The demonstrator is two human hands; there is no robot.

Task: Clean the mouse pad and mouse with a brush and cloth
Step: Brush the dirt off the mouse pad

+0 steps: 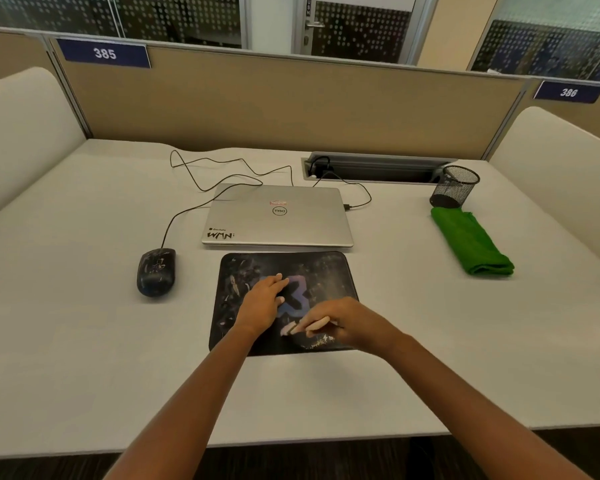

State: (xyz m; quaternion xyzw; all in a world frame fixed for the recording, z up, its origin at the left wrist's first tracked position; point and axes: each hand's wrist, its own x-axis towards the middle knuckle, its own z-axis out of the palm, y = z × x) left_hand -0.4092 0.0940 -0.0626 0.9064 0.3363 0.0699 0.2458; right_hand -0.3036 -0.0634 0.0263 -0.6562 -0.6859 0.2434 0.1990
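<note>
A dark printed mouse pad (326,271) lies on the desk in front of me. My left hand (262,303) rests flat on the pad's middle, fingers straight. My right hand (343,322) grips a small brush (307,326) with a pale wooden handle, its bristles touching the pad's lower middle. Whitish specks show on the pad near its front edge. The dark wired mouse (156,271) sits on the desk left of the pad. A folded green cloth (470,242) lies at the right side of the desk.
A closed silver laptop (278,216) sits just behind the pad, with thin black cables (222,168) trailing to a cable tray (378,168). A black mesh pen cup (454,192) stands behind the cloth. Beige partitions (291,105) enclose the desk (84,323).
</note>
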